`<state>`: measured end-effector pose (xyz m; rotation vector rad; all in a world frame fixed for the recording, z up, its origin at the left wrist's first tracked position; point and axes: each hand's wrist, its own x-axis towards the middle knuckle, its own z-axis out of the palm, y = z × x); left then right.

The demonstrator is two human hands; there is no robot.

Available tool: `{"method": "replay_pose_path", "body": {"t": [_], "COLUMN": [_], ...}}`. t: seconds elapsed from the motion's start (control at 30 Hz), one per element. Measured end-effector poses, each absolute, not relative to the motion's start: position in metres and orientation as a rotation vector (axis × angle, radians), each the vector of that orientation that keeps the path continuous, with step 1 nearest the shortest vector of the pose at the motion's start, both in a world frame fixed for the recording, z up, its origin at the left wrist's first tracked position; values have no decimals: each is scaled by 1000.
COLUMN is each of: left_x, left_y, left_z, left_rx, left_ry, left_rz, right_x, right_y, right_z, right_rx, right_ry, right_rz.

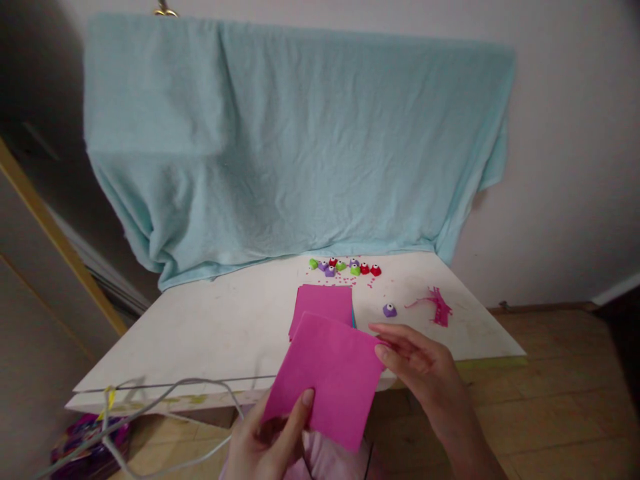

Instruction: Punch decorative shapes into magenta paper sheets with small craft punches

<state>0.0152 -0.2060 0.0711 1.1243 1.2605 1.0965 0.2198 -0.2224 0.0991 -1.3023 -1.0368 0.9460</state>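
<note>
A square pink sheet (333,380) is held up at the table's front edge. My left hand (280,433) grips its lower left part, thumb on top. At its upper right corner, my right hand (417,363) pinches the sheet between thumb and fingers. Behind it a stack of pink sheets (325,303) lies on the white table (200,327), with a blue edge showing at its right. A small purple piece with an eye-like white top (389,310) sits right of the stack. Several similar green, purple and red pieces (355,269) are grouped farther back.
Pink scraps (440,308) lie on the table's right side, and tiny pink bits are scattered near the group. A light blue cloth (310,140) hangs behind the table. White cables (190,381) loop across the front left. A purple package (93,443) is on the floor.
</note>
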Motion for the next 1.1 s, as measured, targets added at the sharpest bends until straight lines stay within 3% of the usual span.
{"method": "replay_pose_path", "body": {"t": [0.47, 0.7, 1.1], "left_x": [9, 43, 33], "left_y": [-207, -211, -171], "left_z": [62, 59, 56], "left_rx": [1237, 1201, 1343], "left_ry": [1404, 1122, 1194], "left_rz": [1063, 911, 1130], "right_x": [217, 200, 202], "right_y": [-221, -215, -213], "right_z": [92, 85, 75], "right_rx": [-1325, -1259, -1269], "right_ry": [-981, -868, -1030], "right_rz": [827, 825, 912]}}
